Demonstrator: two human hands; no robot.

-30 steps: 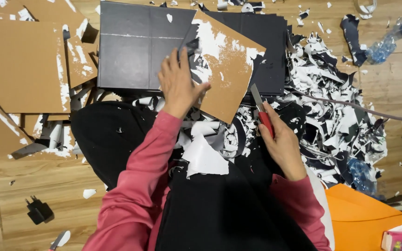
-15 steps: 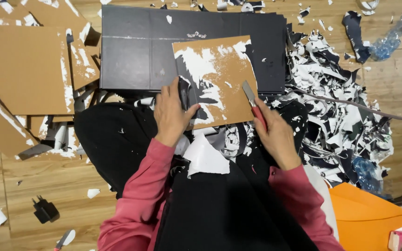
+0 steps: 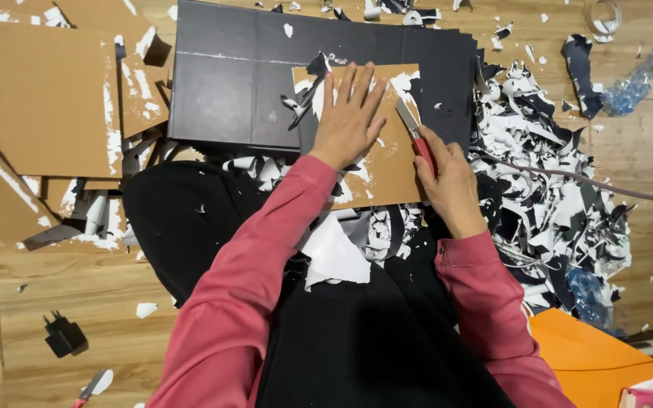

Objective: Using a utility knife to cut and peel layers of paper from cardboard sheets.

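Two hands are working on one brown cardboard panel point(image 3: 383, 162), which is lying partly on the near right part of a large dark grey folded board point(image 3: 243, 83) on the wooden floor point(image 3: 77, 302). Left hand point(image 3: 349, 117) is pressing flat on the panel, fingers spread wide, holding nothing. Right hand point(image 3: 447, 181) is closing around a red-handled scraper knife point(image 3: 416, 136), whose blade is touching the panel's right edge just beside the left hand's fingers. White and black paper remnants are clinging to the panel's far corners and near edge.

Containers: none can be told apart in this view; the crumpled blue plastic wrap point(image 3: 632, 83) near the far right corner of the floor is showing no readable contents.

Stripped brown cardboard sheets point(image 3: 39, 98), streaked with white paper residue, are lying along the left edge of the floor, overlapping one another. Torn black and white paper scraps point(image 3: 553, 196) are piling up to the right of the grey board, touching its right edge. An orange sheet point(image 3: 591, 355) is lying at the near right corner. A black plug adapter point(image 3: 62, 336) is sitting near the near left corner, well apart from both hands
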